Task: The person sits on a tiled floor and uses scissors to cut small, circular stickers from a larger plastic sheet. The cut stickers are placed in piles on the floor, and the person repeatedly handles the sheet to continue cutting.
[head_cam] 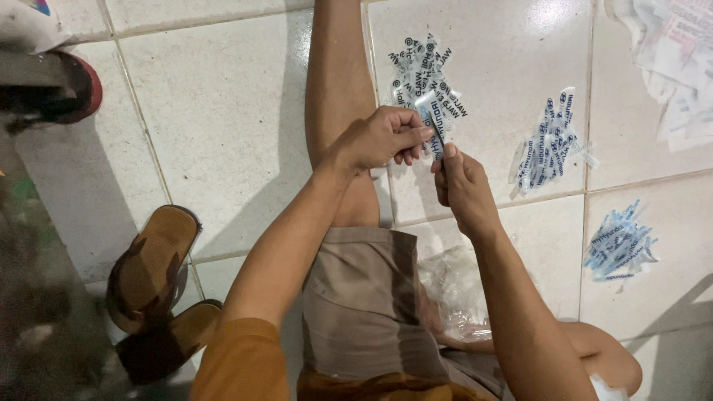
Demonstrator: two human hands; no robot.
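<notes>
While both hands meet over the tiled floor (223,111), left hand (382,139) pinches top of a small clear printed plastic sachet (432,122), right hand (462,186) grips its lower end w/ thumb up. Sachet held upright btwn them, above outstretched leg (338,82). Just behind: pile of same sachets (423,67); two more piles (551,145) (619,243) to the right. Clear bag (453,286) by lap. Brown sandals (152,278) far left.

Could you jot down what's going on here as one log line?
left hand: pinches printed strip | right hand: grips same strip from below | strip piles on tiled floor | sandals at left
</notes>
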